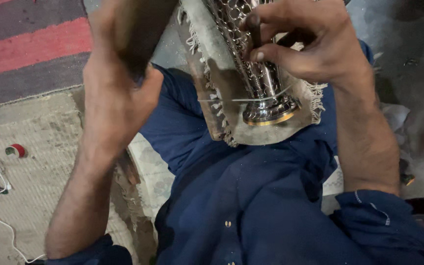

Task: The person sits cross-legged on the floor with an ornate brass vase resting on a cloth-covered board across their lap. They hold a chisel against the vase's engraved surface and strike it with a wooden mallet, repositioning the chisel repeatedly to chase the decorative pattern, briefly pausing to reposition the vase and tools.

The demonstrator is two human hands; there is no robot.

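Bracing shiny perforated metal vase [266, 93] on frayed grey cloth pad [222, 73]; right hand [310, 44] pinching dark thin punch [255, 37] against it; left hand [119, 93] clenching dark wooden block [138, 34] beside vase, raised.

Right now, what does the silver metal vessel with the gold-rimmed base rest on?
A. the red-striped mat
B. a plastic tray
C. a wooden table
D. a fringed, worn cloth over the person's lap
D: the metal vessel lies on a fringed cloth spread over the lap in blue clothing, while the right hand presses a thin dark tool against its patterned side.
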